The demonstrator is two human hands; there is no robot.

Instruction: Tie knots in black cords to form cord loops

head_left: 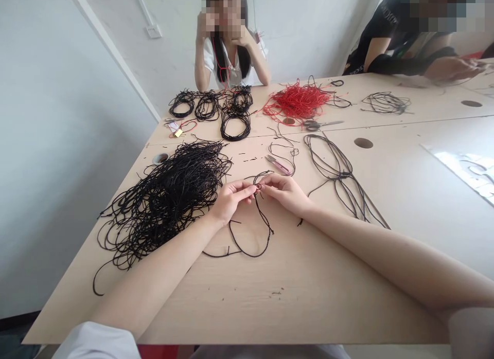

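Above the middle of the table, my left hand pinches a thin black cord between thumb and fingers. My right hand meets it fingertip to fingertip and pinches the same cord, where a small loop shows between them. The rest of the cord hangs down and curves over the tabletop below my hands. A large tangled heap of black cords lies just left of my left hand. Beyond my fingertips rests a small pair of pink-handled snips. Right of my right hand lies a tied bundle of black cords.
Coiled black cords and a red cord pile lie at the back, with black scissors nearby. Round holes pierce the wooden table. One person sits opposite; another person works at the far right.
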